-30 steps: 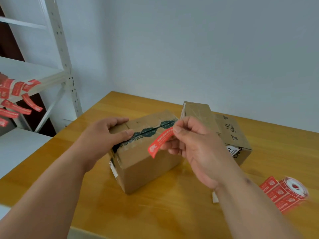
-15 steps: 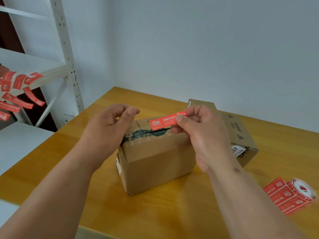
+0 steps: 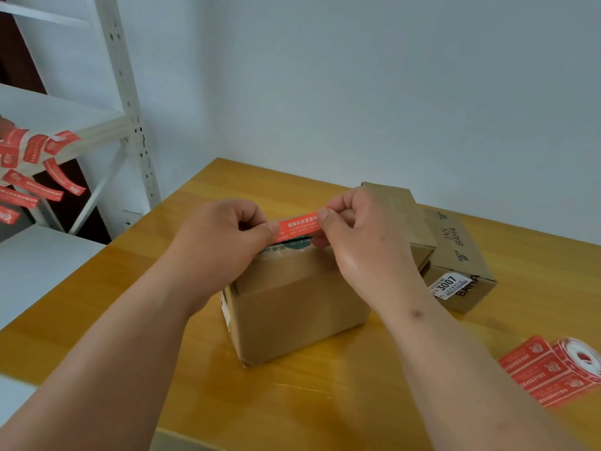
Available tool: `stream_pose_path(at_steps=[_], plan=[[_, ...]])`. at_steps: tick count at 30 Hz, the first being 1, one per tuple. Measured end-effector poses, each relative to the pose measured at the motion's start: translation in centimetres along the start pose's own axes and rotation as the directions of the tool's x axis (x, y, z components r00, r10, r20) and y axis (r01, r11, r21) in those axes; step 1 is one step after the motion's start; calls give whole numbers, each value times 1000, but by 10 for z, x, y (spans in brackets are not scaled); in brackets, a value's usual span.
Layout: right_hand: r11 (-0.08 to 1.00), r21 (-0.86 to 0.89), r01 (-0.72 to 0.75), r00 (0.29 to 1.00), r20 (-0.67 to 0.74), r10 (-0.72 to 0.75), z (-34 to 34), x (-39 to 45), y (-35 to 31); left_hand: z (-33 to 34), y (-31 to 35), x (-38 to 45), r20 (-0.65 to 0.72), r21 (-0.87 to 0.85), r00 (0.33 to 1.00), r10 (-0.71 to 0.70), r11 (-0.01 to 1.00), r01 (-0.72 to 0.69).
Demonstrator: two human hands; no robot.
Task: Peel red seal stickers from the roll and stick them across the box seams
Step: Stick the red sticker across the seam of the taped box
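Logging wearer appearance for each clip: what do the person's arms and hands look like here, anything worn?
Both forearms are bare up to the frame edge: no sleeves, gloves, watch, rings or wristbands show. The left hand and right hand are uncovered, with short nails where visible. One small dark spot marks the right forearm just below the wrist. No cables or straps are in view.

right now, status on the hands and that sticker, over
Left hand and right hand each pinch one end of the red sticker. Sticker stretched flat above the box top, not pressed down. Nothing in the way.
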State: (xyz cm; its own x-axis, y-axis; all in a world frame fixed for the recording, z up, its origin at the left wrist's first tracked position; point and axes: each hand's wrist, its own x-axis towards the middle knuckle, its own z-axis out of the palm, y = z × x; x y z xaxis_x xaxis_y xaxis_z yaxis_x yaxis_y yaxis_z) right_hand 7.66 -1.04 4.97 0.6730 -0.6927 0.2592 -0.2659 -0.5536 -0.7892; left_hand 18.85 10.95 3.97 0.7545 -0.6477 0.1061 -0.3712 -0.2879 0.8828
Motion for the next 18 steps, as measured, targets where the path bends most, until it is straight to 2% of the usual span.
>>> stream_pose_path(at_steps=[4,10,18], plan=[[976,-204,68,997,-19,-74,2,4,1,1,3,2,-12,104,1000,12,994,-11],[977,-200,80,997,30,-76,-2,16,5,-1,9,6,-24,248,999,26,969,-19],[960,-262,98,990,129,-66,-3,20,12,-5,10,9,11,214,1000,-22,977,19]])
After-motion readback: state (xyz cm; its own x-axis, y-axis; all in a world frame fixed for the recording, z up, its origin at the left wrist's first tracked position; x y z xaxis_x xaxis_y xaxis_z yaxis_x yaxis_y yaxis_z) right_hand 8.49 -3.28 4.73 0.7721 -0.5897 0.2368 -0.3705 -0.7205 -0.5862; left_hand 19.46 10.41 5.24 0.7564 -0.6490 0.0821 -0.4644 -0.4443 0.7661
